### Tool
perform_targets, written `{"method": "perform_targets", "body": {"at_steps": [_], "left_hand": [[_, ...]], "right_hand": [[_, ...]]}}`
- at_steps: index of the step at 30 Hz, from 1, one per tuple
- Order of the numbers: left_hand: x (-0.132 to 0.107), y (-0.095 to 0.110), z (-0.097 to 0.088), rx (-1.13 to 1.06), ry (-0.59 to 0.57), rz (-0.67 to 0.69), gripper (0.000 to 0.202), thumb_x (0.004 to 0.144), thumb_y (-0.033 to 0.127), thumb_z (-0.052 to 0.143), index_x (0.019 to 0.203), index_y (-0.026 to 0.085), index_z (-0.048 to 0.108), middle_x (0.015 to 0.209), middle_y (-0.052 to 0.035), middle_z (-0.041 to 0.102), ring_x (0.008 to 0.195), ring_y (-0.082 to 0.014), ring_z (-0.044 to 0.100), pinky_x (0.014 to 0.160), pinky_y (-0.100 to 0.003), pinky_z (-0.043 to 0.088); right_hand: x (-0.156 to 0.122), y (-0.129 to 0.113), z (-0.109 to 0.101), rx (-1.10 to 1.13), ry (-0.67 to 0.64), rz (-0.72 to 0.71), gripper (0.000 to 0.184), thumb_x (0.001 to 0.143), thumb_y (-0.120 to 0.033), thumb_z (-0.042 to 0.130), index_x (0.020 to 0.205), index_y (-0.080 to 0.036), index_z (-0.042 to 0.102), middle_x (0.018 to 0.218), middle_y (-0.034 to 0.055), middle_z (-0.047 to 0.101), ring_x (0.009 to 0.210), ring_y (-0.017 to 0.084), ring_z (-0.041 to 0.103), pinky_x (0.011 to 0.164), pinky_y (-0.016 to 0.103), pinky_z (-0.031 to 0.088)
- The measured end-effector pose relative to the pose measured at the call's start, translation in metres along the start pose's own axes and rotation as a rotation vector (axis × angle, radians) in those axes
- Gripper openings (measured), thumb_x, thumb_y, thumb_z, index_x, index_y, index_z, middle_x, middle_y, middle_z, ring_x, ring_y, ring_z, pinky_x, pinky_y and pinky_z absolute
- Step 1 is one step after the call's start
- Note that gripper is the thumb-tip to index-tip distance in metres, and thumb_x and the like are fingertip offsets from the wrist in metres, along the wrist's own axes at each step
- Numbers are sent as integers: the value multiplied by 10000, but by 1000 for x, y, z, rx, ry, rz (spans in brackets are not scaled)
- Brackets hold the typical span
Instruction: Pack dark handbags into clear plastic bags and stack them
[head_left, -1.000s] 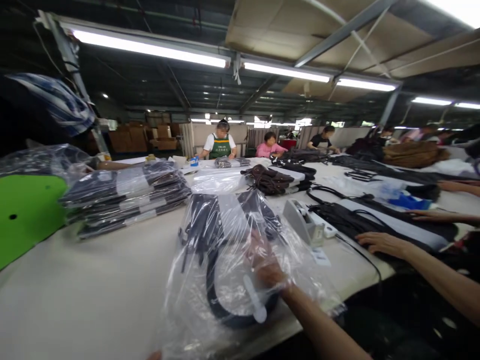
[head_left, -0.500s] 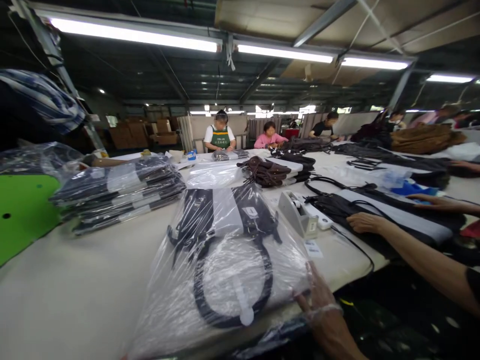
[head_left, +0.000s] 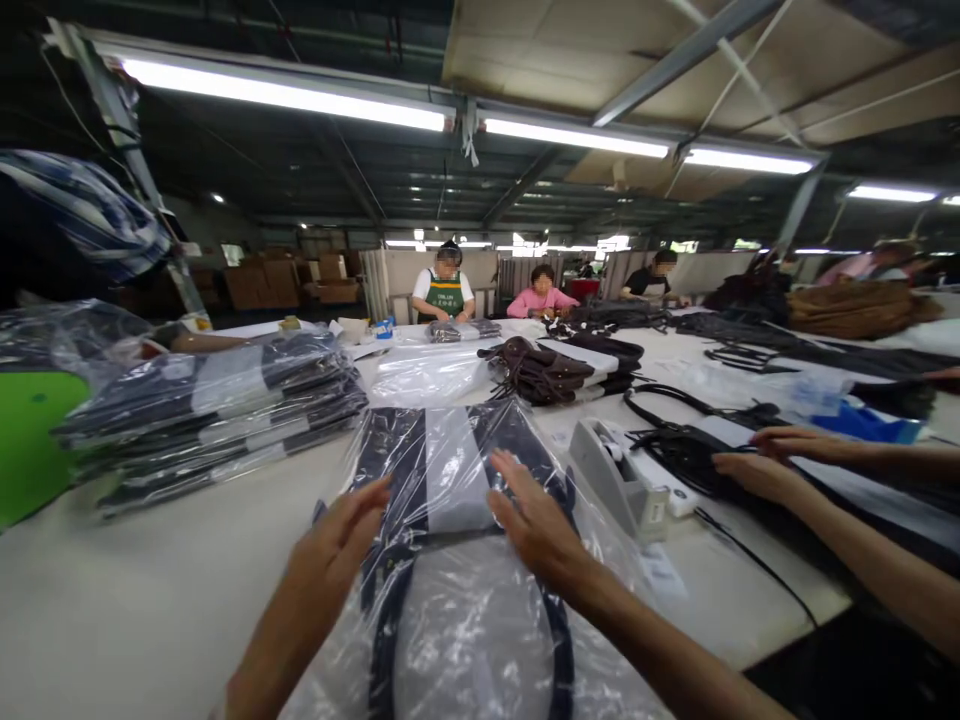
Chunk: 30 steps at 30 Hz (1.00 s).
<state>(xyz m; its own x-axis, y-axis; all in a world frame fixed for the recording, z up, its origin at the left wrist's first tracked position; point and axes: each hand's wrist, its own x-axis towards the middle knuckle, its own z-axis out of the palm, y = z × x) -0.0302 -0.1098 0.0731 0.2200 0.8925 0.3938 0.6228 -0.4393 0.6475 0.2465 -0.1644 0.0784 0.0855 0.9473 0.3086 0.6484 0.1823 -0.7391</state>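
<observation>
A clear plastic bag [head_left: 457, 610] with a dark and white striped item and black straps inside lies flat on the pale table [head_left: 187, 590] right before me. My left hand [head_left: 341, 535] rests open on the bag's left side, fingers stretched forward. My right hand [head_left: 529, 515] presses flat on the bag's upper right, fingers spread. Both hands hold nothing.
A stack of bagged items [head_left: 217, 410] sits at the left, beside a green panel [head_left: 34, 440]. A grey tape dispenser [head_left: 619, 480] stands right of my bag. A co-worker's hands [head_left: 780, 460] touch black straps at the right. Other people work at the table's far end.
The bag has been laid flat and closer to me. My right hand moved from the bag's lower right edge onto its top, and my left hand came into view and settled on it.
</observation>
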Motion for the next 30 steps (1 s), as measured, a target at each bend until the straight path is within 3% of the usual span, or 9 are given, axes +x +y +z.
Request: {"method": "perform_targets", "body": {"at_steps": [2,4,6,8,13,18,23,26,30], "left_hand": [[74,12,35,23,65,106,478,942,395,373,1316,183,584,1322,-82,639,1218,-223,599,1054,-385,477],[142,7,67,180,144,108,486,932,278,333,1311,86,569,1355,-154,601,1287,-236,540,1118,-408,407],[193,-18,90,304,137,95,482,922,238,357,1311,35,556,1393,-213,553,1338,-273,485,1141,-448,361],[224,-57,106,483,96,89,475,933,260,390,1329,48,543,1438,-229,502,1385,-307,422,1150,-506,317],[231,-151,129,793,-11,72,529,971,398,397,1404,106,475,1525,-186,405,1460,-303,286,1177,-563,181],[224,-174,140,673,-121,-127,593,1004,458,288,1503,139,318,1598,-146,270,1488,-265,222,1165,-572,214],[234,-181,139,514,-144,-177,594,998,456,253,1498,143,327,1597,-140,281,1488,-277,220,1156,-587,244],[239,-193,136,455,-33,-70,550,978,373,262,1390,79,477,1510,-181,430,1449,-272,311,1169,-511,271],[239,-193,128,361,195,27,511,937,305,267,1201,53,625,1330,-200,585,1335,-269,458,1154,-421,324]], "right_hand": [[76,-1,48,-17,-67,33,680,973,-481,399,1519,-84,322,1591,162,268,1494,269,190,1222,479,141],[140,17,79,-107,-54,65,715,987,-476,365,1523,-12,266,1601,199,208,1505,291,124,1221,484,85],[190,46,91,-172,-33,122,721,1000,-485,322,1523,6,249,1604,202,193,1505,298,118,1217,480,88],[226,81,90,-246,-14,156,706,1007,-490,288,1529,-15,250,1609,181,194,1506,284,125,1215,467,99],[262,171,81,-602,25,202,698,1006,-490,301,1515,-12,291,1600,187,228,1500,286,146,1211,432,80],[259,223,83,-804,68,245,722,1004,-528,272,1500,-6,325,1582,199,274,1492,300,161,1207,447,62],[258,224,76,-752,26,368,747,996,-572,211,1521,-47,298,1612,164,203,1507,299,83,1195,521,96],[263,215,65,-697,-57,397,751,994,-576,207,1530,-54,274,1625,157,159,1510,307,45,1192,530,104],[265,200,42,-657,-155,376,689,1002,-567,181,1526,-139,311,1605,148,248,1502,294,131,1173,531,173]]}}
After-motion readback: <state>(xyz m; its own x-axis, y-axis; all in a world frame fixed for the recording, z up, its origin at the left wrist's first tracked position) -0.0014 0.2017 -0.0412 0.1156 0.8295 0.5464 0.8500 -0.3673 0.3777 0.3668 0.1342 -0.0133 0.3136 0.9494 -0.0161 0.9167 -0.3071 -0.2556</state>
